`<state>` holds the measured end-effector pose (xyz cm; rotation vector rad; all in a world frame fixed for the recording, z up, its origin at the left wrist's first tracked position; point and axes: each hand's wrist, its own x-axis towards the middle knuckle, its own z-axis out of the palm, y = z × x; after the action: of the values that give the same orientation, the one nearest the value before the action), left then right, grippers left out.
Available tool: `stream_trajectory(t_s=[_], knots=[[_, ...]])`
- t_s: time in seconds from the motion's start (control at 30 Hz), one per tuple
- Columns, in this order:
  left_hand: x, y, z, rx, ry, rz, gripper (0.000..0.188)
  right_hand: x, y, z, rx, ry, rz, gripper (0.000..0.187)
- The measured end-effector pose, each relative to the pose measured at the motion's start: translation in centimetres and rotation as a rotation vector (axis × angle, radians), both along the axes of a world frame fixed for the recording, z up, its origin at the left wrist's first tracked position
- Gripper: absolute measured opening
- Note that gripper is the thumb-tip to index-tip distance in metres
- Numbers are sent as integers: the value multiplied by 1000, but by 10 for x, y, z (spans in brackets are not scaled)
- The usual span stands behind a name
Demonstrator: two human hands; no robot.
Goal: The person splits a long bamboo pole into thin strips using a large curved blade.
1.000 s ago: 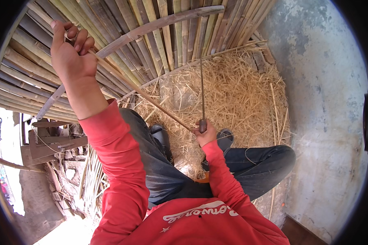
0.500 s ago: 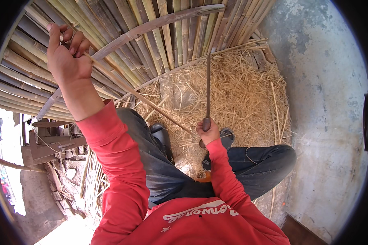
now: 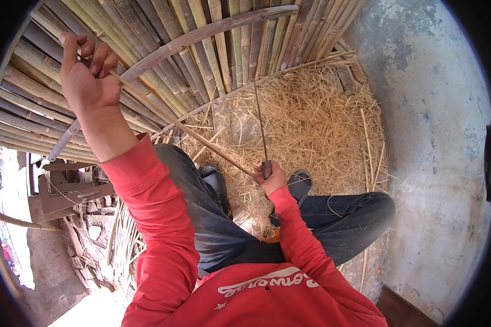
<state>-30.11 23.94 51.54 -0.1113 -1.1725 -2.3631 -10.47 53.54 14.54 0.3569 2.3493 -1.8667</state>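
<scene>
A long thin bamboo strip (image 3: 188, 131) slants from the upper left down to the middle of the picture. Raised at the upper left, my left hand (image 3: 95, 82) has its fingers curled round this strip, palm showing. My right hand (image 3: 273, 180) grips the dark handle of a long, narrow-bladed knife (image 3: 261, 122) between my knees. The blade points away from me and looks thin, nearly edge-on. The strip's lower end comes right beside the knife handle and my right hand; whether they touch I cannot tell.
A wall of bamboo poles (image 3: 232, 46) with a curved crosspiece (image 3: 202, 34) stands ahead. Pale shavings (image 3: 316, 120) cover the ground around my shoes. A worn plaster wall (image 3: 436, 163) rises on the right. Wood scraps (image 3: 76, 191) and thin strips (image 3: 124, 240) lie at the left.
My right hand has shifted slightly left toward the strip's end. The knife has swung left and turned so its blade looks thinner. My left hand has barely moved.
</scene>
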Motion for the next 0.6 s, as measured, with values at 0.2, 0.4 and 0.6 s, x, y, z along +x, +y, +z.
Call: stream_trajectory(t_s=[0.2,0.4,0.6], knots=[[3,4,2,-9,1,-1,27,-1,1,7,-44,-38,-43,32],[2,3,1,-21,9,-21,29,-2,5,29,131,10,97,33],[2,6,3,-38,8,-31,29,-1,6,30,40,-18,170,32]])
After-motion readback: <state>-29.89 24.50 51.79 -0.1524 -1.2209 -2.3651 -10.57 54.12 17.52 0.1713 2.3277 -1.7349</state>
